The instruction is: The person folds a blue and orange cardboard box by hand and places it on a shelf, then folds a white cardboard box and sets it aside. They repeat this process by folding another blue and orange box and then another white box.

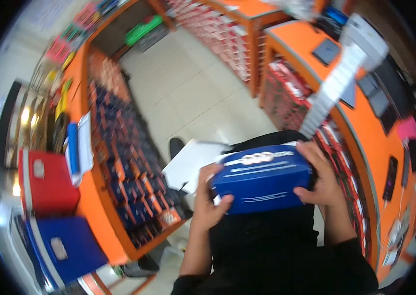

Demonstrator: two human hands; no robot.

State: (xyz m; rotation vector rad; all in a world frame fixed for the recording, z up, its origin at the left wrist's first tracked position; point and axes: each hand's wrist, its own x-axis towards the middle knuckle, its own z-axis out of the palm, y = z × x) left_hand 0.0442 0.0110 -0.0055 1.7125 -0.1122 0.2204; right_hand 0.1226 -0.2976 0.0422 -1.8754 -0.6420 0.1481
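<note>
A rectangular blue cardboard box with white lettering [262, 178] sits between both hands above the person's dark-clothed lap. The left hand [209, 199] wraps its left end, thumb on the front face. The right hand [319, 181] clasps its right end, fingers curled over the edge. Left of the box stands an orange shelf counter [100, 196]; a white paper sheet [190, 162] lies just behind the box.

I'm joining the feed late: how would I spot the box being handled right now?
Look at the lower middle, between the orange counters. The blue box sits there, gripped by the left hand and right hand. Unlike the shelved boxes, it has white lettering and is held up.
</note>
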